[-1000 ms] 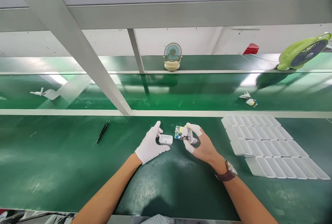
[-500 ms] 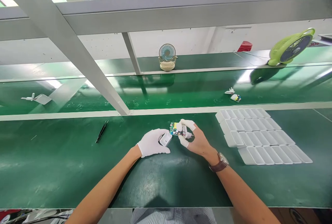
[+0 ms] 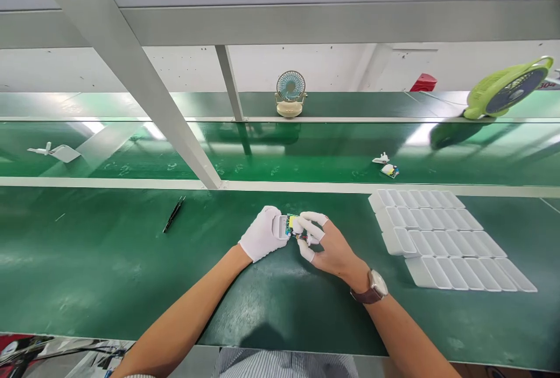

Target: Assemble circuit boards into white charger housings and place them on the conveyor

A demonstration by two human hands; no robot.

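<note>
My left hand (image 3: 266, 234), in a white glove, is wrapped round a white plastic housing (image 3: 280, 227) whose open end faces right. In my right hand (image 3: 321, 239), with white covers on the fingertips, a small circuit board (image 3: 290, 224) with yellow and white parts is gripped. The board's left end meets the opening of the housing; how far it reaches inside is hidden. Close to my right fingers is a white piece with dark wires, partly covered by them.
White divided trays (image 3: 441, 238) lie at the right, a black pen (image 3: 174, 214) at the left. On the green belt are another board (image 3: 389, 170) and a white part (image 3: 65, 153). A metal beam (image 3: 153, 98) slants overhead; two fans stand behind.
The housing and board have come together, where before there was a small gap and the housing was tilted. My left fingers have closed more round the housing. The camera view has shifted slightly.
</note>
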